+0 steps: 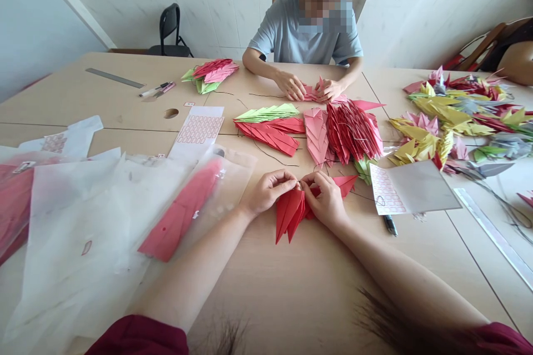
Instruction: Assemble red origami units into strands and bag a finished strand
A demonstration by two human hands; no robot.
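Observation:
Near the middle of the table, my left hand [270,193] and my right hand [323,197] meet with their fingertips pinched together. Between them is the top of a bundle of red folded paper pieces [287,212], whose pointed ends hang down. A thin dark string seems to be pinched at the fingertips, though its detail is too small to follow. More red folded paper [345,184] sticks out behind my right hand, which partly hides it. From there, a dark string runs right towards a white card.
Ahead lie stacks of red folded paper [352,132] and a green stack [266,113]. Clear plastic bags [91,216] cover the left. A sticker card [428,188], a pen [390,225] and colourful folded paper [449,116] are on the right. Opposite, a co-worker [310,44] handles pink paper.

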